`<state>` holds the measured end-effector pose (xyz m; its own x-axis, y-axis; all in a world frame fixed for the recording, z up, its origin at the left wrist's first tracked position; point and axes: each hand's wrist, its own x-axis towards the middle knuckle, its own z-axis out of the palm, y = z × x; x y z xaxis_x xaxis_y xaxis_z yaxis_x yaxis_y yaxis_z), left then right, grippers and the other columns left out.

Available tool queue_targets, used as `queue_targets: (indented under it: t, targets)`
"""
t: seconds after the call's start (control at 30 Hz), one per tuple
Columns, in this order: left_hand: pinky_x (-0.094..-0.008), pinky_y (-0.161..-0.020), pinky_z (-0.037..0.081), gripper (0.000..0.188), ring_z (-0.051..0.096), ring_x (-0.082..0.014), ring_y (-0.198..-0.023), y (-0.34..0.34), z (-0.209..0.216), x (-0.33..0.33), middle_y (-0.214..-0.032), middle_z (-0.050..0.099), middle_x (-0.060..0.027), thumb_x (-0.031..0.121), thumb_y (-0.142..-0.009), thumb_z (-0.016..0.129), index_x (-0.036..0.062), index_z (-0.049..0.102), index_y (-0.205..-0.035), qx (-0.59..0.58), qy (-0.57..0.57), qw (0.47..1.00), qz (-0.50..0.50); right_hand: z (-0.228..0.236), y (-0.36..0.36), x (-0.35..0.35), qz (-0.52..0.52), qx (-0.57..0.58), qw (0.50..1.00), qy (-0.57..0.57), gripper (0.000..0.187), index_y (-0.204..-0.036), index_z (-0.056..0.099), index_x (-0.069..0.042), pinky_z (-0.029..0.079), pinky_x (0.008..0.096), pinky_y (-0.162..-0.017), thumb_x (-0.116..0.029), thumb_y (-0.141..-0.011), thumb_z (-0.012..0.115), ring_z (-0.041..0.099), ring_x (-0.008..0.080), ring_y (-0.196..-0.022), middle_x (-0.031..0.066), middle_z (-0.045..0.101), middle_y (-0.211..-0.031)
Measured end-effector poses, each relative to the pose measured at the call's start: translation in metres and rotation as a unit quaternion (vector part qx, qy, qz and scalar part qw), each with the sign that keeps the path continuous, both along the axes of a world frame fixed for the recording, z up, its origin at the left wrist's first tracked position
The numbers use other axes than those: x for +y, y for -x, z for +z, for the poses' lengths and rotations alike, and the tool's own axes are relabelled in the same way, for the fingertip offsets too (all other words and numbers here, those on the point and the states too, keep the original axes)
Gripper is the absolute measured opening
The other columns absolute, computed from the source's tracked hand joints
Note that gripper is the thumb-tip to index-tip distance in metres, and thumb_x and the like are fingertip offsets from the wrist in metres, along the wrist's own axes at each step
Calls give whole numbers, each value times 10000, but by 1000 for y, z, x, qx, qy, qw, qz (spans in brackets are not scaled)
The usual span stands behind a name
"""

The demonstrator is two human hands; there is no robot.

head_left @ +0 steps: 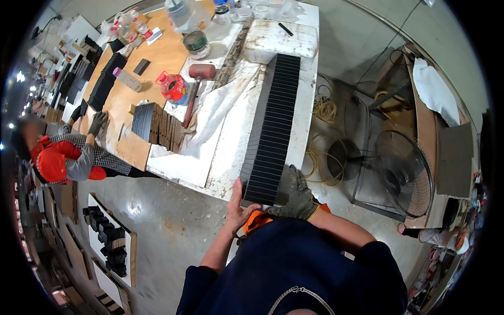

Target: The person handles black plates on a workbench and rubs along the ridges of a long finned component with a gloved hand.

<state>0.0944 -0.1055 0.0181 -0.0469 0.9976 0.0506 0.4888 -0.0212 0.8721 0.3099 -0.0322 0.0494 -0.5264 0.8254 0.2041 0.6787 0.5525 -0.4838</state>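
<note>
A long row of thin black slabs point(273, 131), packed face to face, runs along the white tabletop from the far end to its near edge, in front of my body. Around the near left corner of the row is my bare left hand point(239, 209), thumb up along the side and the other fingers partly hidden. My right hand point(297, 198), in a grey knit glove, grips the near right corner, with fingers stretched along the side and thumb across the end. The two hands hold the near end between them.
A white foam block point(281, 39) stands at the row's far end. Left are a red-headed mallet point(202, 72), a red-labelled bottle point(172, 88) and stacked slabs point(152, 123). A co-worker in a red cap point(51, 160) works further left. Fans point(401, 173) stand right.
</note>
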Motion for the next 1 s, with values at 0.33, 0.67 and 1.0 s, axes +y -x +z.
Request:
queue_targets:
  t: [0.33,0.67,1.0]
  targets:
    - [-343,-1114,269,1091,264,-292,-1386,2,-4,17,-1492,265,-198,78,-589,850,-11,188,-1452,30,20,999,-37,-8,22,-3,22,-58,989,132,1066,-1427,224,-2,168,592,-1066,-729,-713,539,269,484,-1278,324,260,-1382]
    - [-343,-1108,283,1047,286,-312,-1372,-5,4,19,-1490,260,-198,-16,-638,779,12,138,-1466,21,73,997,-30,-13,22,-7,17,-129,976,173,1147,-1458,165,-23,82,596,-1088,-827,-689,445,167,499,-1332,338,175,-1435]
    - [-357,-1132,251,1009,247,-348,-1382,-2,0,21,-1481,258,-204,-75,-632,713,34,154,-1464,23,28,998,-45,-34,11,-4,17,-150,986,77,1103,-1423,239,15,193,540,-1083,-767,-697,515,298,464,-1292,330,298,-1386]
